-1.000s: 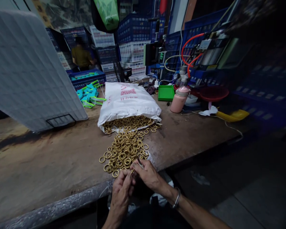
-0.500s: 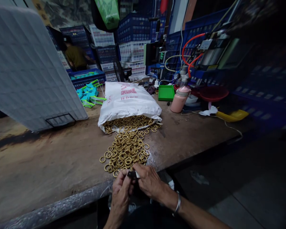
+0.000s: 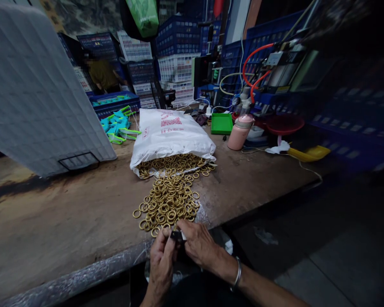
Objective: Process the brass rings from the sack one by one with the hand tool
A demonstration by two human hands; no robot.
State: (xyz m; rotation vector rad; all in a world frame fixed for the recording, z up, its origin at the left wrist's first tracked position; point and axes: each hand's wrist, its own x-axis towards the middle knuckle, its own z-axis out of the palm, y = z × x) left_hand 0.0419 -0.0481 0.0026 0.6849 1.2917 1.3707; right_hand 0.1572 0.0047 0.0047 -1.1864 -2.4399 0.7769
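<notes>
My left hand [image 3: 162, 261] and my right hand [image 3: 198, 244] meet at the near edge of the worn wooden bench [image 3: 67, 221]. Together their fingers pinch a small dark part [image 3: 176, 235]; what else they hold is too small to tell. Just beyond my fingertips lies a heap of brass rings [image 3: 168, 200], spilled from the open mouth of a white sack [image 3: 171, 134] with red print. A metal bracelet [image 3: 237, 273] circles my right wrist.
A big grey ribbed panel [image 3: 38, 94] leans over the bench's left side. Cyan plastic parts [image 3: 117, 125], a green tray [image 3: 222, 123], a pink bottle [image 3: 240, 132] and a yellow scoop [image 3: 309, 152] lie farther back. Stacked crates [image 3: 176, 55] and another person [image 3: 100, 74] fill the background.
My right hand has drawn back from the edge of the ring heap to meet my left hand, and the small dark part now shows between both sets of fingers.
</notes>
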